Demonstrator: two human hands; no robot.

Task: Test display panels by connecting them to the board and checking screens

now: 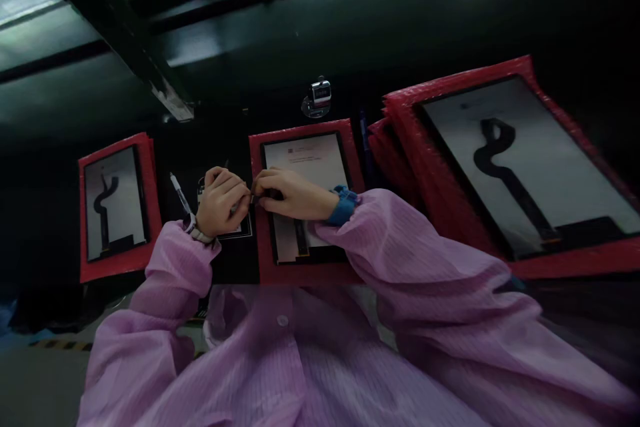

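My left hand (223, 202) and my right hand (295, 193) meet at the left edge of the middle flat display panel (320, 153). The fingertips of both are pinched together around something small and dark that I cannot make out. This panel has a grey-white face and a dark border, and lies on a red bubble-wrap sheet (310, 273). My right hand and wrist cover part of it. Below that wrist, a short piece of black ribbon cable (301, 238) shows on the panel. A dark card with white print (243, 228) is partly hidden under my left hand.
On the right, another panel (565, 147) with a curved black ribbon cable tops a stack of red sheets (450, 213). A similar panel (117, 193) lies on red sheets at left. A white pen (181, 192), a blue pen (365, 133) and a metal tally counter (320, 93) are nearby.
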